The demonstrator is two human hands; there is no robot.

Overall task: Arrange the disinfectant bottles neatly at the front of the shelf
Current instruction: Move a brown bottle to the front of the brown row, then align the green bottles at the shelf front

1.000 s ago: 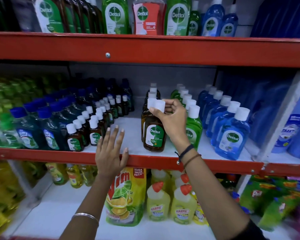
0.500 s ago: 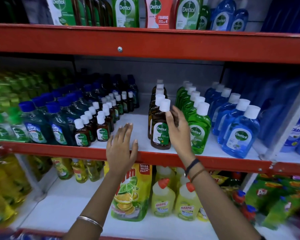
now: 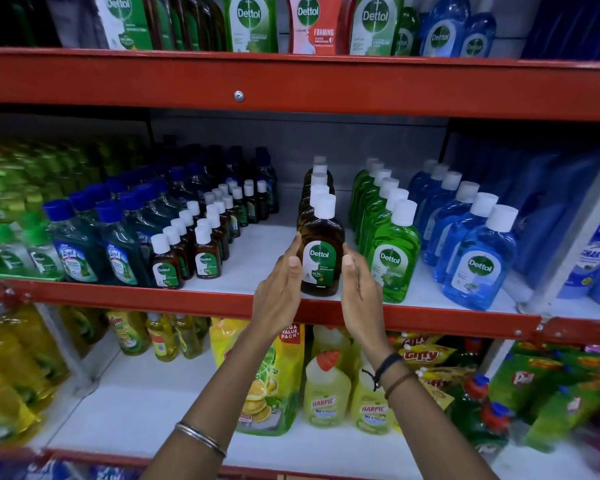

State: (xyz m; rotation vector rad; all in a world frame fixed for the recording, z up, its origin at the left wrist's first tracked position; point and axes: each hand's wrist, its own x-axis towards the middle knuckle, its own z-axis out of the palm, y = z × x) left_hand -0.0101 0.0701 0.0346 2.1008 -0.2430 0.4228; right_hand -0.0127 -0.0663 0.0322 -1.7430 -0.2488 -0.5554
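Observation:
A brown Dettol bottle [image 3: 321, 251] with a white cap stands at the front of the middle shelf [image 3: 222, 308], heading a single-file row of the same brown bottles. My left hand [image 3: 280, 289] presses its left side and my right hand [image 3: 359, 289] presses its right side, fingers straight, the bottle clasped between them. A row of green Dettol bottles [image 3: 394, 258] stands just to the right, and a row of blue Dettol bottles [image 3: 478, 265] further right. Two rows of small brown Dettol bottles [image 3: 207, 261] stand to the left.
Dark bottles with blue caps [image 3: 118, 254] fill the left of the shelf. A bare strip of white shelf lies between the small bottles and the brown row. The red upper shelf [image 3: 291, 84] hangs overhead. Yellow Harpic bottles [image 3: 326, 400] and a Vim pouch [image 3: 267, 386] sit below.
My right hand came down from the bottle's cap to its right side. My left hand left the shelf edge and moved right onto the bottle's left side.

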